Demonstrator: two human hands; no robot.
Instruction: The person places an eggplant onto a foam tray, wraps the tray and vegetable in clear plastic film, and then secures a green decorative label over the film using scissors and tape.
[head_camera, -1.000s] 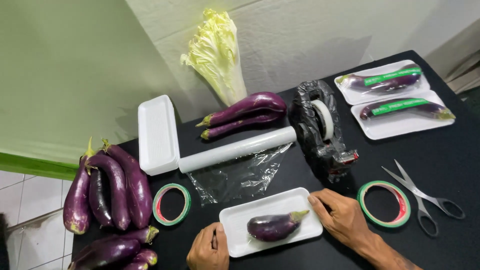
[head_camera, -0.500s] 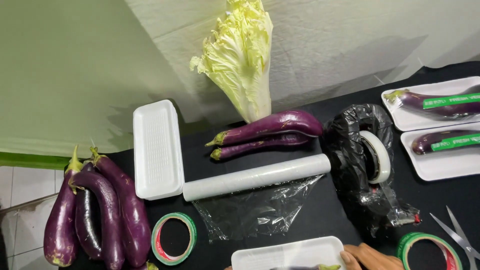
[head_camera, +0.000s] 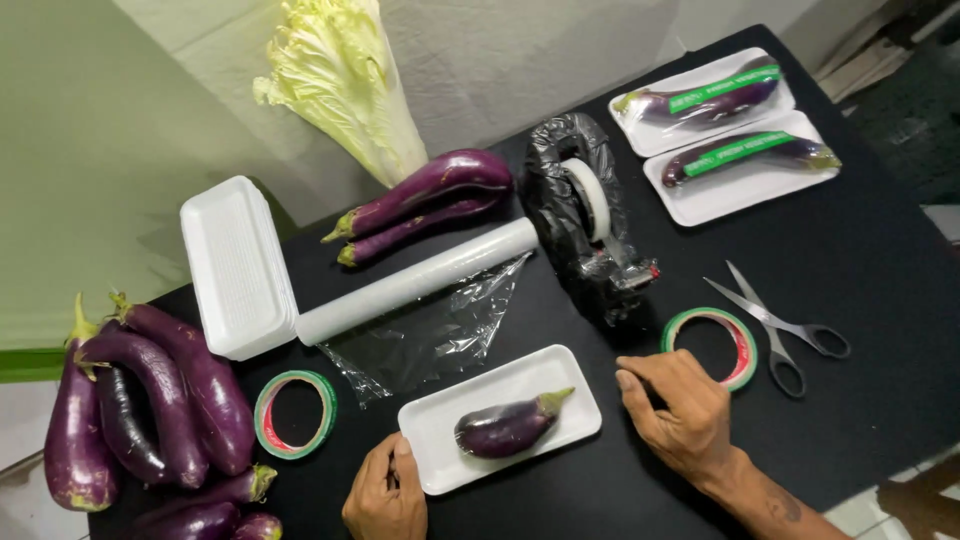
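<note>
Hands rest at a white foam tray (head_camera: 500, 415) on the black counter (head_camera: 880, 300). Left hand (head_camera: 385, 490) grips the tray's near-left corner; right hand (head_camera: 675, 410) lies loosely curled beside it, holding nothing. In the tray lies a short, glossy purple eggplant (head_camera: 510, 423) with green stem pointing right.

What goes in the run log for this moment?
left hand at white tray corner | eggplant on tray | right hand on table, beside tape roll

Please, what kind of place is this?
Probably a small produce-packing station: a black table with loose eggplants, white foam trays, a cling film roll and two wrapped trays.
</note>
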